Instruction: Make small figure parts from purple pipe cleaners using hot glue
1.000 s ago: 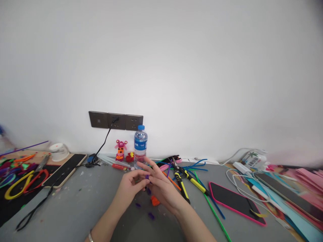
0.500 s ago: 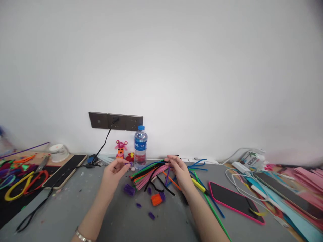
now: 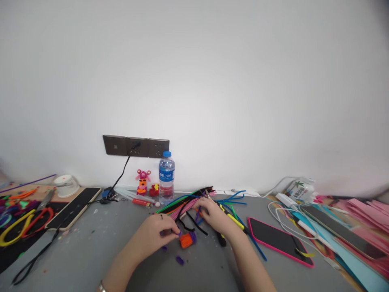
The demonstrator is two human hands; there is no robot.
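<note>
My left hand (image 3: 158, 232) is closed in a pinch at a small purple fuzzy piece (image 3: 180, 234), low over the grey table. Touching that spot is a short orange-and-purple bundle of pipe cleaner (image 3: 186, 240). Another purple piece (image 3: 180, 260) lies nearer to me. My right hand (image 3: 210, 213) rests over a pile of colored pipe cleaners (image 3: 182, 207), fingers loosely bent and apart, with no held thing visible. Partly under it lie pliers with yellow-and-black handles (image 3: 235, 222); their metal tip shows beyond the knuckles.
A water bottle (image 3: 167, 178) stands by the wall beside a small pink-and-orange figure (image 3: 142, 182). Phones lie at left (image 3: 74, 207) and right (image 3: 279, 241). Scissors (image 3: 38, 221) sit far left; white cables (image 3: 281, 215) and pink sheets (image 3: 364, 215) are at right.
My left hand has come down and right, from above the table to beside the orange bundle. My right hand has lowered onto the pipe cleaners. The view has shifted slightly.
</note>
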